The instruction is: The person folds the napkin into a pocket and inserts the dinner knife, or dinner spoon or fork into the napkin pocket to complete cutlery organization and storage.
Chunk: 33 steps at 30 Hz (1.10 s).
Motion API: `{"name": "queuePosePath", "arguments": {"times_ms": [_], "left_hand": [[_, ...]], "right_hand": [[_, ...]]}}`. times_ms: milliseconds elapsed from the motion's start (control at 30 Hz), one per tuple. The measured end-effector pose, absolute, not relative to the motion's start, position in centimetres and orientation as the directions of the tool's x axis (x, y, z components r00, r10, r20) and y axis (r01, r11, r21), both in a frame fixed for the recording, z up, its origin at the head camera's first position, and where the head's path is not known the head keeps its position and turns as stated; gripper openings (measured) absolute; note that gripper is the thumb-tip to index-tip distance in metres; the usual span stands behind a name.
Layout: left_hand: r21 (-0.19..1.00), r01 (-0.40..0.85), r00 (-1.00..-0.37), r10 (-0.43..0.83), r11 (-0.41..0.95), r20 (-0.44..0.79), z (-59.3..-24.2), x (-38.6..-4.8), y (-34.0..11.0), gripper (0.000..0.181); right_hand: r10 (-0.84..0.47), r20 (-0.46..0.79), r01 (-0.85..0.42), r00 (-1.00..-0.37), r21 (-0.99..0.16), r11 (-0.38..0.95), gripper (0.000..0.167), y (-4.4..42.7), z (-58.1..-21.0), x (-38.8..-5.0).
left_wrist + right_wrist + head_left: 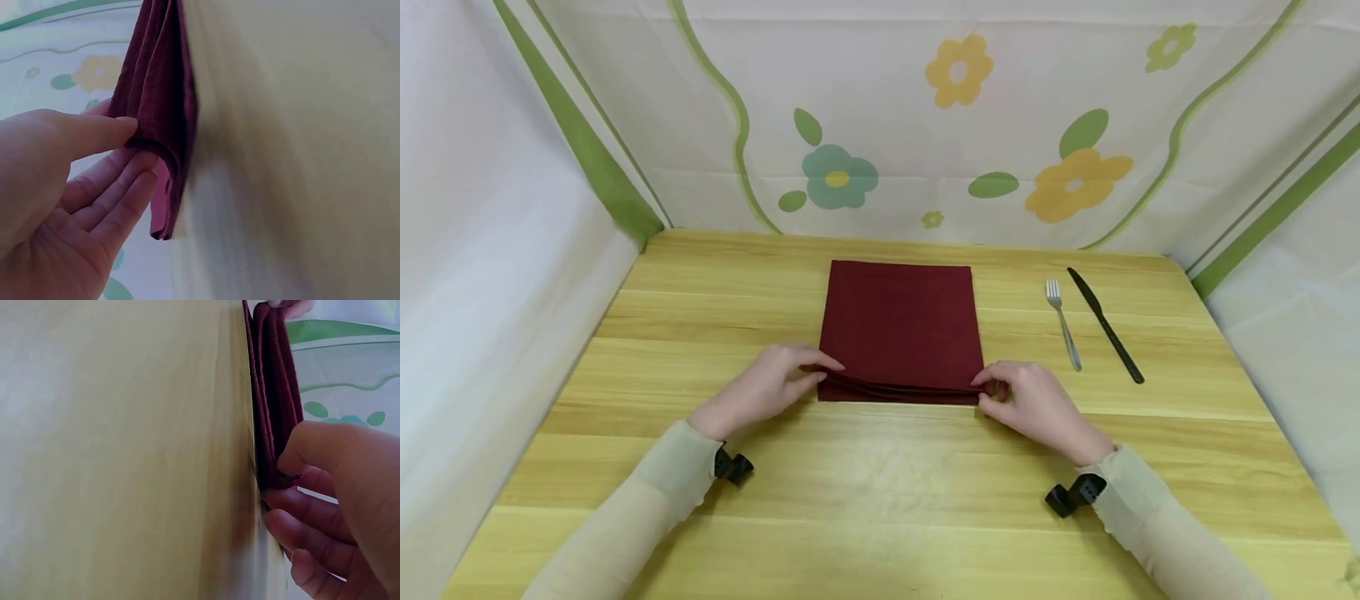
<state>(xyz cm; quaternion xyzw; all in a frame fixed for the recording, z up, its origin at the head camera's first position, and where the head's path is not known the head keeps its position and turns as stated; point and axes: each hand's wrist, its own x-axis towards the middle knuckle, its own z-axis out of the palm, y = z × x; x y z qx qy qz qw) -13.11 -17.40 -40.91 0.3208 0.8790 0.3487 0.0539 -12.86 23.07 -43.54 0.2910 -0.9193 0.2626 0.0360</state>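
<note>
A dark red cloth napkin, folded into a square of several layers, lies on the wooden table in the head view. At its near left corner my left hand pinches the upper layers between thumb and fingers. My right hand pinches the same layers at the near right corner. The near edge is lifted slightly, and the bottom layer stays on the table. In the left wrist view the stacked folds of the napkin show, with the thumb on top. The right wrist view shows the napkin's layers held beside the tabletop.
To the right of the napkin lie a silver fork and a black knife, side by side. The wooden table is bordered by white cloth walls, the back one printed with flowers and leaves.
</note>
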Motion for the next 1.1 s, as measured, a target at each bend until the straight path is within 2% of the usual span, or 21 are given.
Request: {"name": "queuePosePath", "arguments": {"times_ms": [200,400,667,967,1100], "left_hand": [[0.607,0.55,-0.769,0.632,0.573,0.1,-41.01,-13.02,-17.22,0.022],[0.589,0.561,-0.746,0.664,0.582,0.055,-41.19,-12.95,-17.25,0.019],[0.604,0.572,-0.732,0.677,0.554,0.072,-41.07,-13.17,-17.73,0.016],[0.595,0.579,-0.734,0.674,0.558,0.082,-40.49,-13.23,-17.6,0.02],[0.528,0.621,-0.734,0.666,0.579,0.132,-40.28,-13.1,-17.5,0.021]], "right_hand": [[-0.499,0.209,-0.531,-0.841,-0.491,0.69,0.015,23.18,-43.37,-12.94],[-0.527,0.205,-0.555,-0.824,-0.475,0.683,0.013,23.46,-43.33,-12.96],[-0.579,0.216,-0.607,-0.786,-0.447,0.657,0.015,23.61,-43.23,-13.0],[-0.569,0.178,-0.575,-0.803,-0.485,0.659,0.016,23.84,-43.43,-13.19],[-0.566,0.167,-0.565,-0.807,-0.495,0.66,0.016,23.86,-43.45,-13.16]]}}
